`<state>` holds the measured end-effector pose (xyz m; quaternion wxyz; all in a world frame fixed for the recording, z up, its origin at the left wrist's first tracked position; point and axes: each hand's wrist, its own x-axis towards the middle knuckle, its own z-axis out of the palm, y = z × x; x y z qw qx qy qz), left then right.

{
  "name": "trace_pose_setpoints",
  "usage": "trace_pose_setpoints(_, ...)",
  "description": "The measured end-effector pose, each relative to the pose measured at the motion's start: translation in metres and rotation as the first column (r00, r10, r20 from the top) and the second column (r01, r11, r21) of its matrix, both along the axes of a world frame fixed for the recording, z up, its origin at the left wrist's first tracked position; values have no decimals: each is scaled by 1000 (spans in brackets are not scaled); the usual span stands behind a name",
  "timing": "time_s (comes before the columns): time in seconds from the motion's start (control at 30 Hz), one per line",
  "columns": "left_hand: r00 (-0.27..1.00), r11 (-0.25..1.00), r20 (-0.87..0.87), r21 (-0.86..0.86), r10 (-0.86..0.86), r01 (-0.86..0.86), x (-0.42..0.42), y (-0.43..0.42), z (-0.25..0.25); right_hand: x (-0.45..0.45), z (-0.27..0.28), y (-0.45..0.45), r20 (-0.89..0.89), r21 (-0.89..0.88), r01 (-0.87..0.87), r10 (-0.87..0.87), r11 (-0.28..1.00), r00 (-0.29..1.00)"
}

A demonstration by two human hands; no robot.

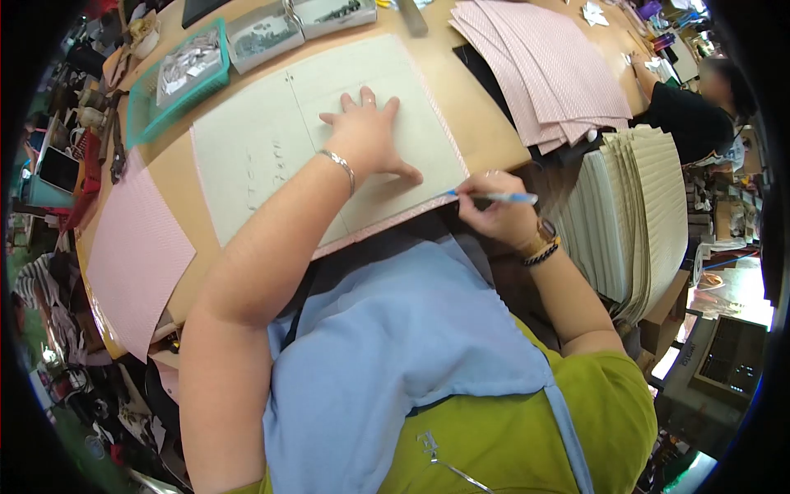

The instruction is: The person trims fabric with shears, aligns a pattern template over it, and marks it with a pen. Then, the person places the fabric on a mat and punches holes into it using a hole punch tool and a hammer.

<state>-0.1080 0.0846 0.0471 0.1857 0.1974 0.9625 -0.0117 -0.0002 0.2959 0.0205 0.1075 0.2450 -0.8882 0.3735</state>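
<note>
My left hand (366,136) lies with fingers spread on a pale card template (255,123), which has handwriting and a ruled line on it. Under the template is a pink textured sheet (370,233), showing as a narrow border along its edges. In my right hand (498,210) is a pen (514,198) with a blue tip, gripped between thumb and fingers. Its tip meets the near right corner of the template, at the pink border. A bracelet is on my left wrist; a watch and a dark beaded bracelet are on my right.
More pink sheets (543,70) are stacked at the far right, and another pink sheet (136,255) hangs over the left edge. Beyond the template stand a teal basket (141,115) and boxes of small parts (263,37). A tall stack of sheets (638,222) and a person (691,115) are to the right.
</note>
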Motion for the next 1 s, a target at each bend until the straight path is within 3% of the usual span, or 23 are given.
trace_pose_setpoints(0.07,1000,1000,-7,-2,1,-1,-1,0,0,3,3,-15,109,-120,-32,46,992,993)
trace_pose_setpoints(0.13,1000,1000,-31,24,6,-5,2,-2,-3,-1,4,-15,115,-89,-54,64,995,991)
trace_pose_setpoints(0.27,997,983,-74,184,16,-2,16,-19,-14,-11,9,7,311,-47,91,-72,995,948)
trace_pose_setpoints(0.33,993,960,-120,278,-10,43,18,-34,-31,-19,7,12,467,-321,246,-73,915,881)
trace_pose_setpoints(0.37,984,928,-177,368,11,56,19,-45,-39,-28,-5,21,545,-493,277,44,825,837)
trace_pose_setpoints(0.47,946,921,-272,385,177,-62,17,-86,-31,-54,2,-1,397,-589,311,-68,746,915)
trace_pose_setpoints(0.5,923,909,-275,387,271,-151,21,-103,-22,-63,-5,-2,376,-505,324,-135,800,917)
trace_pose_setpoints(0.6,767,821,-353,430,535,-375,41,-171,-34,-76,-10,-10,35,9,261,-261,965,965)
trace_pose_setpoints(0.63,731,790,-337,419,594,-448,49,-191,-41,-83,-27,-13,-60,-77,204,-209,976,976)
trace_pose_setpoints(0.67,690,752,-320,406,649,-519,58,-209,-48,-84,-27,-18,-81,-15,200,-201,980,976)
trace_pose_setpoints(0.73,685,726,-295,467,666,-505,78,-241,-69,-79,-30,-28,-114,109,197,-185,974,976)
trace_pose_setpoints(0.77,685,712,-279,495,673,-498,86,-249,-75,-79,-37,-30,-31,72,191,-190,979,981)
trace_pose_setpoints(0.87,707,735,-309,520,637,-435,106,-254,-71,-62,-25,-51,-79,240,202,-188,950,979)
trace_pose_setpoints(0.93,703,421,-13,809,711,-411,114,-265,-73,-53,-22,-52,-23,254,175,-176,951,984)
trace_pose_setpoints(1.0,652,-11,336,893,679,-449,121,-265,-61,-47,-17,-52,21,270,146,-158,952,987)
